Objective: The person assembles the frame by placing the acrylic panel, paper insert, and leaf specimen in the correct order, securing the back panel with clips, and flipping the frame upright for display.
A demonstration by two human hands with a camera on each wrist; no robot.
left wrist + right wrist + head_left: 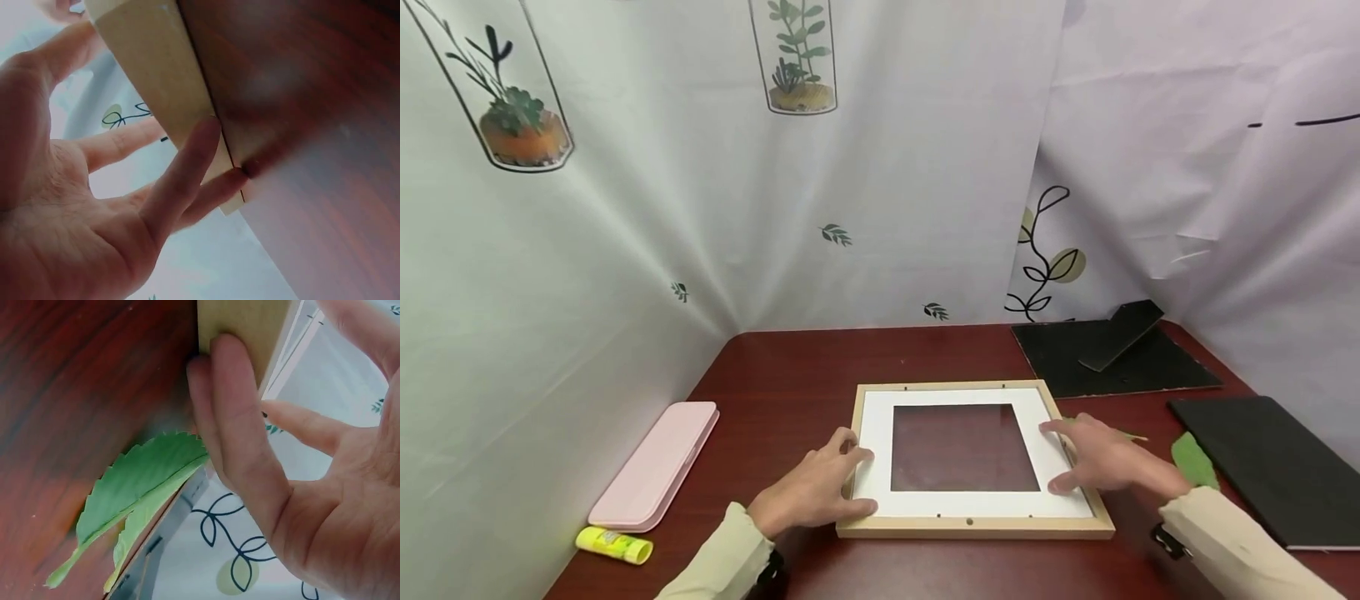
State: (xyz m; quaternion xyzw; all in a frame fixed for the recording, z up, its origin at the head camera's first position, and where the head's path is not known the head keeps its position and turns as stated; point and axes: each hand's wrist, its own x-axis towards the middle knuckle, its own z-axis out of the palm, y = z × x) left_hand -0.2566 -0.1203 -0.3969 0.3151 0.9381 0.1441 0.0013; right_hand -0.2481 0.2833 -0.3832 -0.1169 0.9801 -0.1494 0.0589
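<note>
A light wooden picture frame [910, 527] lies flat on the table, with a white mat [955, 503] inside it around a rectangular opening. At its left side, my left hand [816, 490] grips the rail, thumb and forefinger over the top. The left wrist view shows other fingers [187, 165] against the outer wooden side. My right hand [1099, 454] holds the opposite rail, with thumb and forefinger over the mat. In the right wrist view, two fingers [234, 394] press on the frame's outer side. Green leaves [144, 481] lie close to that hand.
Behind the frame at right lies a black backing board [1120, 371] with a stand flap. A black flat book or folder [1277, 467] is at far right, beside a green leaf [1193, 460]. At left are a pink case [655, 467] and a yellow glue stick [613, 544].
</note>
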